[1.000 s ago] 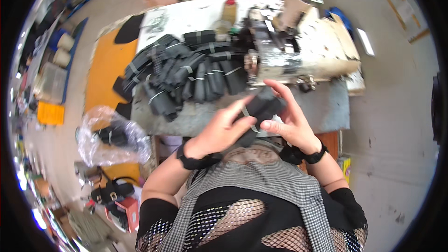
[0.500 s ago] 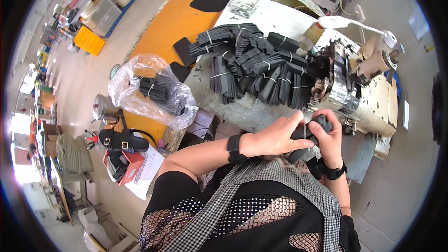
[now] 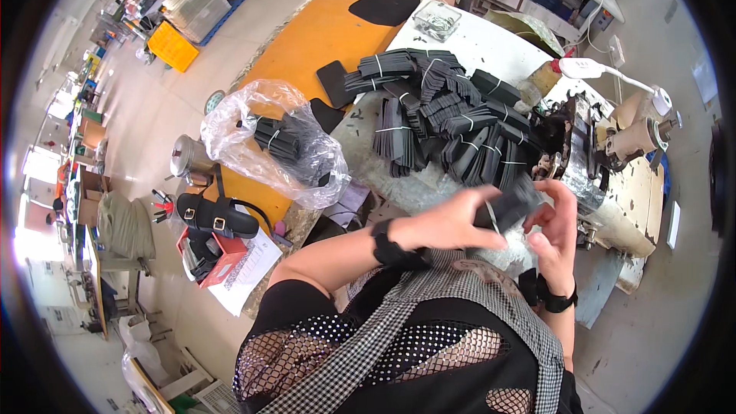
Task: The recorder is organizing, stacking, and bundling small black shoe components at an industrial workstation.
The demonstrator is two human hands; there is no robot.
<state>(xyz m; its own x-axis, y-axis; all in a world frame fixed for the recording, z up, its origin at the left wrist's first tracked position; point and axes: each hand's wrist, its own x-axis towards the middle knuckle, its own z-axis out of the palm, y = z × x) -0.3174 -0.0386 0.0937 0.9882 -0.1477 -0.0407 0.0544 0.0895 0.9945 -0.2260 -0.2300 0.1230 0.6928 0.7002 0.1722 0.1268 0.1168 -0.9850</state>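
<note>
A bundle of black strips [image 3: 509, 205] tied with a white band is in my left hand [image 3: 448, 221], gripped between thumb and fingers and slightly smeared by motion. My right hand [image 3: 558, 234] is open just right of the bundle, fingers apart and curved toward it, apparently not holding it. Beyond both hands, a pile of banded black strip bundles [image 3: 441, 107] lies on the worktable [image 3: 418, 184]. To the left of the pile, a clear plastic bag [image 3: 253, 111] holds more black bundles [image 3: 280, 139].
A machine [image 3: 586, 161] with a white lamp [image 3: 583, 67] stands right of the pile. Black sandals [image 3: 218, 218] rest near a red box [image 3: 228, 264] and papers [image 3: 253, 276] at left. A clear box [image 3: 437, 21] sits at the back.
My right hand has let go of the bundle and spread its fingers. The bundle stays in my left hand, tilted up and farther from me. The view has shifted slightly.
</note>
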